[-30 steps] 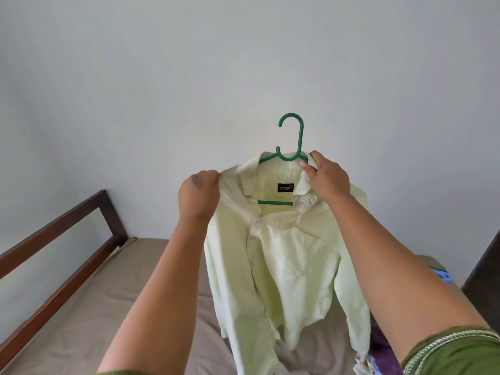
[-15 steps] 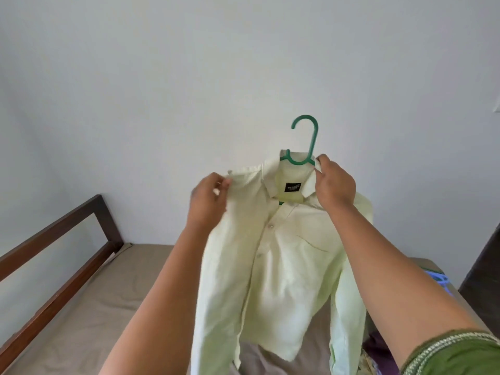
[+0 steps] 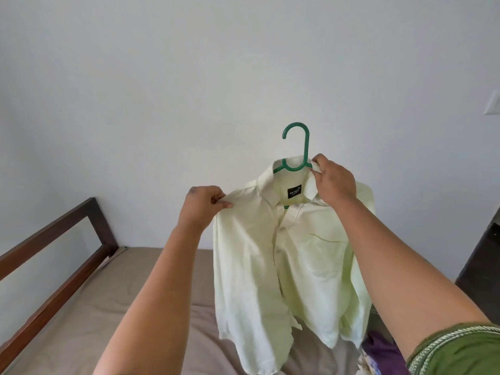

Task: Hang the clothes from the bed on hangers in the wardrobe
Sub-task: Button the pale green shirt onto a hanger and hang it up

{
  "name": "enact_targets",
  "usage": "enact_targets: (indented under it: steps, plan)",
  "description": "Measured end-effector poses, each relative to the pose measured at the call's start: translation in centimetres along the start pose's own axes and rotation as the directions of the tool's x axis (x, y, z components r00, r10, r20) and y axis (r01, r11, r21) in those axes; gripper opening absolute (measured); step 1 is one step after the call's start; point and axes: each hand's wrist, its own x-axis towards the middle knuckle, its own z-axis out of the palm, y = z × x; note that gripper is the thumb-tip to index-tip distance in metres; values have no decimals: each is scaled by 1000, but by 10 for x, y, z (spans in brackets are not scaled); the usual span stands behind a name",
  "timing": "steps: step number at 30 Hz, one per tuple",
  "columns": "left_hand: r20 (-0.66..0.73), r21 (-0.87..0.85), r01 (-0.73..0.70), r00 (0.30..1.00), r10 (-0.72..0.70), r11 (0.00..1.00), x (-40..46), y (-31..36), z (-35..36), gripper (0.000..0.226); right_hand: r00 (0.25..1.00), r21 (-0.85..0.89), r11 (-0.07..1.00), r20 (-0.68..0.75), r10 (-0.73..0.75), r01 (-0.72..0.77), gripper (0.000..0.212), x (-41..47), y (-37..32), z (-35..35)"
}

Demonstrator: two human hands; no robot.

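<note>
pale green shirt point(image 3: 286, 255) up in air at centre frame, draped on green hanger point(image 3: 297, 147), hook poking out at 12 o'clock of collar. right hand point(image 3: 334, 182) pinching collar plus hanger shoulder at shirt's 1 o'clock. left hand point(image 3: 201, 209) pinching shoulder seam at 10 o'clock, pulling it out. bed point(image 3: 113, 307) underneath, wooden frame point(image 3: 54, 255) at 8 o'clock, purple cloth point(image 3: 384, 353) at 5 o'clock.

Pretty bright, soft even daylight, probably coming from the right since the wall point(image 3: 243, 63) fades grayer toward the left. No harsh shadows or glare. Wide-angle lens bends the bed frame point(image 3: 54, 266) near the edges, corners slightly soft.
</note>
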Motion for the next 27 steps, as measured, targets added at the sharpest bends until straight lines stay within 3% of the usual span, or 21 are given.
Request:
enact_targets:
  steps: [5, 8, 11, 12, 14, 16, 19, 20, 22, 24, 27]
  plan:
    - [-100, 185, -132, 983, 153, 974, 3, 7, 3, 14, 998, -60, 996, -8, 62, -62, 16, 0, 7, -3]
    - [-287, 269, -100, 941, 178, 958, 2, 16, 3, 14, 997, -117, 990, 16, 75, -73, 16, 0, -1, -5]
    - [-433, 219, -103, 881, 191, 970, -8, 45, 9, 12, 991, -134, 983, 13, 130, -127, 15, 2, -7, -3]
    - [-395, 211, -149, 891, 224, 966, -12, 54, 13, 11, 988, -138, 979, 3, 153, -151, 14, 3, -7, -3]
    - [-165, 222, -257, 941, 296, 940, -20, 59, 18, 13, 985, -144, 975, -4, 170, -169, 11, 4, -4, -4]
    - [110, 260, -211, 976, 188, 942, -16, 49, 5, 13, 988, -139, 978, -11, 154, -154, 10, 3, 1, -6]
    - [360, 301, -74, 932, -42, 951, -11, 26, -23, 15, 986, -80, 984, -49, 156, -160, 14, 0, 5, -10]
    - [331, 261, -37, 942, -53, 965, -12, 21, -28, 18, 988, -63, 987, -57, 144, -147, 15, 0, 6, -11]
    - [97, 185, -12, 995, -6, 983, -11, 19, -33, 22, 994, -46, 994, -64, 92, -95, 16, 1, 5, -13]
    - [-81, 204, -89, 991, 107, 975, -6, 26, -28, 34, 999, -44, 998, -43, 33, -35, 18, 3, -1, -15]
    - [11, 197, -137, 990, 137, 971, 2, 52, -3, 62, 995, -36, 996, 60, -75, 78, 24, 4, -20, -14]
